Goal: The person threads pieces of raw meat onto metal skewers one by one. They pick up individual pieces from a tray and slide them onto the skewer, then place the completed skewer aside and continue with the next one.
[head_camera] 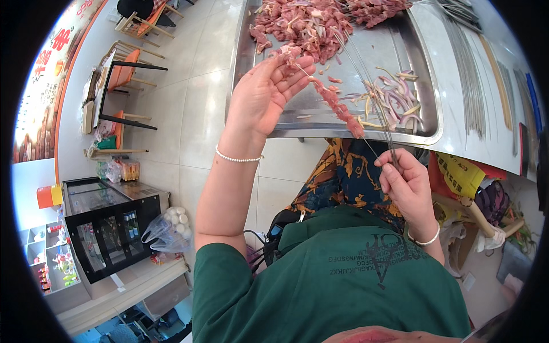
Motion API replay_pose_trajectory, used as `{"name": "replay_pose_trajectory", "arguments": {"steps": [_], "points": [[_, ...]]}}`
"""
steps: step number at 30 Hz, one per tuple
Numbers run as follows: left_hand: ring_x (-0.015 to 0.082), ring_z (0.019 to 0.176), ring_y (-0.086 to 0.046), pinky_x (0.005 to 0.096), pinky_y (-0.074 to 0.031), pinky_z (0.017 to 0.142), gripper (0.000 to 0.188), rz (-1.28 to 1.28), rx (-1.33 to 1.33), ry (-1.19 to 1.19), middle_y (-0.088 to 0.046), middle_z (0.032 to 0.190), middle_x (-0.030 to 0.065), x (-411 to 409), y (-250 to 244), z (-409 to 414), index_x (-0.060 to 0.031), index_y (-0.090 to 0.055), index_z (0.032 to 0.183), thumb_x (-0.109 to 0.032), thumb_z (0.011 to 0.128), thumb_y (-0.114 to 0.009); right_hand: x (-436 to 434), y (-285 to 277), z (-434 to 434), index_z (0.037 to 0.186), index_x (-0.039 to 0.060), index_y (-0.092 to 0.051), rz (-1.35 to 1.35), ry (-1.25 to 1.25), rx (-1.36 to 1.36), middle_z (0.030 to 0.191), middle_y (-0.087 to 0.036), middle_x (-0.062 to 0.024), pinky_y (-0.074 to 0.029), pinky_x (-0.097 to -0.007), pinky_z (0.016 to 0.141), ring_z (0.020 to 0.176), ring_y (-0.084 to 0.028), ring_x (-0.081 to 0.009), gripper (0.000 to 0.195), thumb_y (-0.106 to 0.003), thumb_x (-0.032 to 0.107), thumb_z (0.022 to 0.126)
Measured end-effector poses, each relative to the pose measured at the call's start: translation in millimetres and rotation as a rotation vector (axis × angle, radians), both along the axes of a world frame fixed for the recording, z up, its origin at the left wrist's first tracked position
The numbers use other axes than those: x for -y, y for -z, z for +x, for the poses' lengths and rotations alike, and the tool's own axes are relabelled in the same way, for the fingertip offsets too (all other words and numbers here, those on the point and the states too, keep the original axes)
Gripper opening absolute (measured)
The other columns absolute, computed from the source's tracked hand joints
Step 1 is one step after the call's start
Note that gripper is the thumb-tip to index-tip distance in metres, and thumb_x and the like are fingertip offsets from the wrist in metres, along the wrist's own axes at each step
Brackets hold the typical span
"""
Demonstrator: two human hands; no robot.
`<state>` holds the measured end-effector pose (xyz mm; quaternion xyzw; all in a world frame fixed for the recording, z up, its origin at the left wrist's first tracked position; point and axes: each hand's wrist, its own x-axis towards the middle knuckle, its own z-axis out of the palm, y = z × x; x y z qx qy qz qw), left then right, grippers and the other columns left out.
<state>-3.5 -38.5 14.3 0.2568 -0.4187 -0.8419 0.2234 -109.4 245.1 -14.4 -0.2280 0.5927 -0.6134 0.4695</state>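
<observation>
My right hand (401, 178) grips the lower ends of several thin metal skewers (364, 77). One of them slants up to the left and carries a row of raw meat pieces (336, 107). At its upper end my left hand (274, 81) is palm up, with a piece of raw meat (286, 58) on its fingers by the skewer's tip. Behind that hand a heap of raw sliced meat mixed with onion (304, 25) lies in a steel tray (326, 132). Sliced onion (396, 100) lies in the tray's near right corner.
Right of the tray, bundles of metal skewers (467, 81) lie on a pale table (454, 124). Threaded meat (377, 13) is at the tray's far edge. A wooden stool frame (472, 214) stands below the table's right side. Chairs and a glass-fronted cooler (116, 231) stand at the left.
</observation>
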Motion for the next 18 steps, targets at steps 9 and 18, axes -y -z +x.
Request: {"name": "replay_pose_trajectory", "arguments": {"steps": [9,18], "points": [[0.0286,0.113,-0.064,0.0379,-0.053,0.098,0.024,-0.064,-0.084,-0.039,-0.065,0.119,0.0201,-8,3,-1,0.0045,-0.057,0.12,-0.009,0.102,-0.05,3,-1,1,0.105,-0.0032,-0.058,0.016,0.004,-0.009,0.073,-0.053,0.0022,-0.035,-0.0179,0.056,0.063,-0.046,-0.0026,0.012,-0.051,0.005,0.1],[0.031,0.115,-0.063,0.0388,-0.054,0.098,0.023,-0.064,-0.091,-0.1,-0.064,0.12,0.0209,-13,8,-3,0.0041,-0.058,0.117,-0.012,0.103,-0.048,1,-2,1,0.106,-0.0025,-0.058,0.048,0.003,-0.037,0.072,-0.053,0.0021,-0.035,-0.0183,0.056,0.063,-0.047,-0.0026,0.012,-0.051,0.005,0.099]]}}
